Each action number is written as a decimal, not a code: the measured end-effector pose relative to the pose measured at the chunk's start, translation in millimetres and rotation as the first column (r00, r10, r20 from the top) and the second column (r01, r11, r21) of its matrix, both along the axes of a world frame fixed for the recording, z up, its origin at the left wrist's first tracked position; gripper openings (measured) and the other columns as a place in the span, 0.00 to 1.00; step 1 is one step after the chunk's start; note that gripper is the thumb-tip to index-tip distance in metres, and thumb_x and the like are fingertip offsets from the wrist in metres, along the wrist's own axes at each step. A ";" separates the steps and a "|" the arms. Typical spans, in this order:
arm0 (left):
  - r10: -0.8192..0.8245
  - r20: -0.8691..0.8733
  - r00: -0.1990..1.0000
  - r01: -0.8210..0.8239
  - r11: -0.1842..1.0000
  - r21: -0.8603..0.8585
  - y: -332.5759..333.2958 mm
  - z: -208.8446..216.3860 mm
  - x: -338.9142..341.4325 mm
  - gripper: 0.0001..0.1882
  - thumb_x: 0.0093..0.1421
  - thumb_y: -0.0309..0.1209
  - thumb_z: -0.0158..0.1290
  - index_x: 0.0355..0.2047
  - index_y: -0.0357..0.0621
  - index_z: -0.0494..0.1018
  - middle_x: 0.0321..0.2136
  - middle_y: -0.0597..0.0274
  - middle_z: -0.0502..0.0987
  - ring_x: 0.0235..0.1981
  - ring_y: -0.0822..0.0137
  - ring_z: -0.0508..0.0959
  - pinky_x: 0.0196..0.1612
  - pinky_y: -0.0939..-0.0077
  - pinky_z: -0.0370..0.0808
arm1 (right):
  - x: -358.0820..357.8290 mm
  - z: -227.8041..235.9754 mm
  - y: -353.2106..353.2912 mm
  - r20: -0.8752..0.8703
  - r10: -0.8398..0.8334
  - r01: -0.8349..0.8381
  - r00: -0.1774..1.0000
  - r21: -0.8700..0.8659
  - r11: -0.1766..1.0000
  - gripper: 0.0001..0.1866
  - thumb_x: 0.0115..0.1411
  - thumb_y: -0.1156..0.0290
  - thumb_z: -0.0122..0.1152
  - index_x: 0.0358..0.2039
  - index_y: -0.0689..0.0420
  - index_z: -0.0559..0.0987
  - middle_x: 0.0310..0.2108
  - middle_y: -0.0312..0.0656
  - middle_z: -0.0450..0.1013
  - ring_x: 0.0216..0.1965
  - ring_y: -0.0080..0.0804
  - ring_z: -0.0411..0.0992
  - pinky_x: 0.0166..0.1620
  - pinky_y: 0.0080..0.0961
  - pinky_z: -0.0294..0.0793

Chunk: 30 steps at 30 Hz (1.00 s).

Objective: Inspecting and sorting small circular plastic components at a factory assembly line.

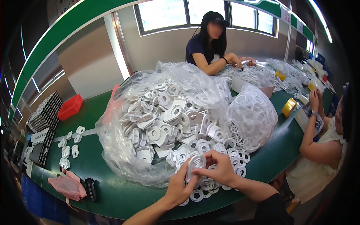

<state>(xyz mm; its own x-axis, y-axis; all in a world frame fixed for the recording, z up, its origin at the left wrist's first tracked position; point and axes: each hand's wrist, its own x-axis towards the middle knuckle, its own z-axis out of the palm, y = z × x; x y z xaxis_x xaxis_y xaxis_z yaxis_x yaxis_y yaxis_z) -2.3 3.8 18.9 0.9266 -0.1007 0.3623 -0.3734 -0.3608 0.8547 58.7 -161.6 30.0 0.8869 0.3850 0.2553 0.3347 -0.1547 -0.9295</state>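
Between both hands, over the near edge of the green table, is a white plastic part with a round ring opening. My left hand is closed around its lower left side. From the right, my right hand grips the same part, thumb across its front and fingers behind. Flat white rings lie scattered beneath and around my hands. Just beyond them, a large clear plastic bag lies open, heaped with similar white plastic parts.
A clear bag of white rings stands to the right. At left are loose white parts, a pink pouch, a black case, stacked dark trays and a red bin. Yellow tape sits near a co-worker; another works opposite.
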 end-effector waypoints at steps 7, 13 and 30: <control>-0.054 -0.099 0.994 0.029 0.970 -0.243 11.8 3.6 3.2 0.25 0.58 0.29 0.49 0.55 0.35 0.59 0.45 0.51 0.72 0.44 0.64 0.74 0.47 0.75 0.68 | 4.9 1.1 -4.7 -0.138 0.112 -0.099 0.984 0.098 0.990 0.11 0.57 0.74 0.57 0.39 0.64 0.76 0.28 0.39 0.76 0.27 0.17 0.72 0.31 0.14 0.72; 0.197 -0.192 0.961 -0.263 0.863 -0.431 84.1 23.1 23.1 0.10 0.55 0.27 0.52 0.39 0.42 0.70 0.27 0.67 0.73 0.25 0.78 0.73 0.25 0.84 0.69 | 11.3 3.7 -11.6 0.080 0.092 -0.098 0.993 0.083 0.992 0.10 0.60 0.73 0.53 0.38 0.64 0.77 0.28 0.39 0.76 0.28 0.19 0.72 0.33 0.15 0.71; 0.398 0.057 0.916 -0.359 0.873 -0.329 138.3 64.3 44.2 0.14 0.58 0.31 0.50 0.45 0.43 0.70 0.34 0.63 0.75 0.34 0.72 0.74 0.35 0.80 0.70 | 21.7 8.8 -20.8 0.343 0.026 0.010 0.939 -0.103 0.995 0.14 0.50 0.73 0.64 0.38 0.60 0.77 0.36 0.42 0.73 0.36 0.30 0.70 0.42 0.23 0.68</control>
